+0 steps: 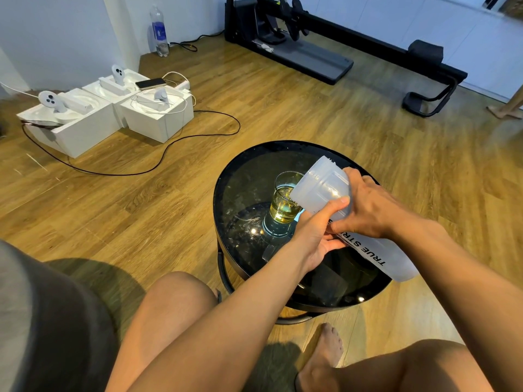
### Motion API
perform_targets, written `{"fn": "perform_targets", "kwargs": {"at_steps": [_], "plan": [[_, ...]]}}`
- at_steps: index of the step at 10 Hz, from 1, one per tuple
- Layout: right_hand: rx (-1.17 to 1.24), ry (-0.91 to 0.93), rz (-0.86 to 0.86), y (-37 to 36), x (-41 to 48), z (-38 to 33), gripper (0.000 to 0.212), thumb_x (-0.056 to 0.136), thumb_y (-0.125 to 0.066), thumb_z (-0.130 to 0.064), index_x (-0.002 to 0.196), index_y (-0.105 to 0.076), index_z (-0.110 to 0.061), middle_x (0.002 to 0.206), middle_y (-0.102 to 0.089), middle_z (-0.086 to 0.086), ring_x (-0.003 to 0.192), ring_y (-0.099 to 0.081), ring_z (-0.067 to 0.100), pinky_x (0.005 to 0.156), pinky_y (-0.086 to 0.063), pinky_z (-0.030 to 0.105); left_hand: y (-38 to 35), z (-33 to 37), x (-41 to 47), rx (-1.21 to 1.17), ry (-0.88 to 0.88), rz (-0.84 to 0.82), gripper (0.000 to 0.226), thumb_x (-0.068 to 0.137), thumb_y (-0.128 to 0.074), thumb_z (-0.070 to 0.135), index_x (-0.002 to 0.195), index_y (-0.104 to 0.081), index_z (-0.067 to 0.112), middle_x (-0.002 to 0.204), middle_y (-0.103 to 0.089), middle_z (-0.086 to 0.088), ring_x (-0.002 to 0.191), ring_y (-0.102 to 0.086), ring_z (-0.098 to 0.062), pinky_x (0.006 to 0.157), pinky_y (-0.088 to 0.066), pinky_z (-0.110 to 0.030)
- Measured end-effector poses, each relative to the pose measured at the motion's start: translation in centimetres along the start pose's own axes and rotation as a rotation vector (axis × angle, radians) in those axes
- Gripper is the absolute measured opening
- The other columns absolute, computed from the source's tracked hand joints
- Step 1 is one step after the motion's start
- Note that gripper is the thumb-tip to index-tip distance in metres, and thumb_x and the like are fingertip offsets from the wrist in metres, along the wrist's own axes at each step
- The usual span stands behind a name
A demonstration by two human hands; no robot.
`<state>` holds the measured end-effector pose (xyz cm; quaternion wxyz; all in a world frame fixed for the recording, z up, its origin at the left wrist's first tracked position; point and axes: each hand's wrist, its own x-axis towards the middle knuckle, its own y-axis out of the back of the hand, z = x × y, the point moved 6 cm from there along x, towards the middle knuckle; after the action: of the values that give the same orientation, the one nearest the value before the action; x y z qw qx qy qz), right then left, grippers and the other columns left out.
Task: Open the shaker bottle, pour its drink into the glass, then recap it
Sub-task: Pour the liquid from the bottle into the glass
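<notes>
We have both hands, left hand [317,236] under and right hand [370,207] over, wrapped round the tilted shaker bottle [325,188]; its mouth overhangs the glass [285,199] just beyond them; tip faster and drink may slop onto the surface [243,179].

The floor [254,108] is shiny brown wood. White walls [56,32] stand behind. White boxes [107,111] and a black cord [158,162] lie on it, near a black exercise machine [325,43] and a water bottle [159,31].

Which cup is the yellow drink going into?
Find the round black glass-topped table near the person's knees. On it stands a short clear drinking glass, part full of yellow drink. The tilted frosted plastic shaker bottle leans over it.
</notes>
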<state>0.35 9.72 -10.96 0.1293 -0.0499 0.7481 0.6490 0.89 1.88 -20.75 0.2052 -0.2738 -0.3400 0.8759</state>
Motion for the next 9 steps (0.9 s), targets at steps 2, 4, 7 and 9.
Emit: {"fn": "perform_targets", "kwargs": {"at_steps": [2,4,7,9], "plan": [[-0.003,-0.001,-0.006,0.0,0.04,-0.12,0.112,0.056,-0.084,-0.049,0.142,-0.018,-0.021,0.121,-0.048,0.014,0.111,-0.051,0.035,0.09,-0.049,0.051,0.0,0.05,-0.09,0.003,0.0,0.006,0.036,0.083,-0.074,0.021,0.116,-0.061,0.018,0.102,-0.071,-0.012,0.101,-0.068,-0.032,0.082,-0.058,-0.051],[-0.003,-0.005,-0.008,0.03,0.08,-0.17,0.113,0.056,-0.084,-0.049,0.142,-0.018,-0.022,0.122,-0.048,0.014,0.112,-0.051,0.035,0.09,-0.049,0.051,-0.01,0.1,-0.25,0.009,0.003,0.01,0.04,0.084,-0.073,0.021,0.121,-0.059,0.016,0.105,-0.07,-0.013,0.103,-0.067,-0.032,0.083,-0.057,-0.051],[-0.019,-0.013,-0.017,0.02,0.07,-0.23,0.113,0.056,-0.084,-0.05,0.142,-0.017,-0.022,0.122,-0.047,0.013,0.111,-0.052,0.035,0.091,-0.048,0.052,0.03,0.03,-0.11,-0.002,0.007,0.005,0.033,0.084,-0.073,0.021,0.114,-0.061,0.017,0.102,-0.071,-0.013,0.102,-0.067,-0.033,0.088,-0.055,-0.055],[-0.004,-0.017,-0.02,0.12,0.07,-0.29,0.113,0.055,-0.085,-0.049,0.142,-0.017,-0.023,0.123,-0.047,0.013,0.112,-0.051,0.035,0.092,-0.048,0.053,0.01,0.01,-0.06,-0.009,0.007,0.003,0.032,0.083,-0.074,0.021,0.113,-0.062,0.017,0.1,-0.071,-0.012,0.1,-0.068,-0.032,0.083,-0.057,-0.052]]}}
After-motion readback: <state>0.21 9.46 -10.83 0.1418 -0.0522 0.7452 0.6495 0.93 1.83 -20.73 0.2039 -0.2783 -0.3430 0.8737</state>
